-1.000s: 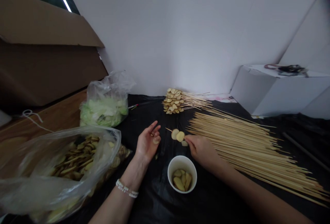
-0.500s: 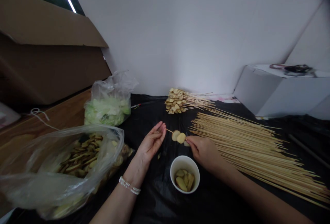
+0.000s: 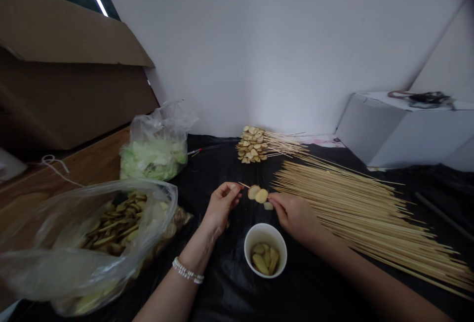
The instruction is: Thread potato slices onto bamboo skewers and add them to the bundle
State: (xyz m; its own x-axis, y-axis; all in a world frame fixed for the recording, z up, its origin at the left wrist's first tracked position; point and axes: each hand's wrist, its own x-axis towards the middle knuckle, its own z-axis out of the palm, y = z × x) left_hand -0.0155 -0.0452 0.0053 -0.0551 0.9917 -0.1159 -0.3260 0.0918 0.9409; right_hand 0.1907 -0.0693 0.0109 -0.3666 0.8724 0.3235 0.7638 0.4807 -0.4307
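Observation:
My right hand (image 3: 296, 216) is closed in a pinch around a thin wooden skewer (image 3: 243, 184) that points left. Two round potato slices (image 3: 261, 195) are threaded on it, just beyond my fingertips. A further pale slice (image 3: 268, 206) shows under those fingers. My left hand (image 3: 222, 206) has its thumb and fingers drawn together beside the skewer's tip; whatever they hold is hidden. Below both hands stands a white paper cup (image 3: 247, 253) with several potato slices (image 3: 264, 259) in it.
Loose skewers (image 3: 355, 218) spread over the black sheet at right. Behind lies a pile of filled potato skewers (image 3: 252, 144). At left are an open plastic bag (image 3: 44, 248) of potato slices, a bag of pale green leaves (image 3: 159, 159) and a cardboard box (image 3: 74, 100).
My left hand was open with fingers stretched out; its fingers have now drawn together by the skewer's tip. The skewer has shifted very slightly up and right.

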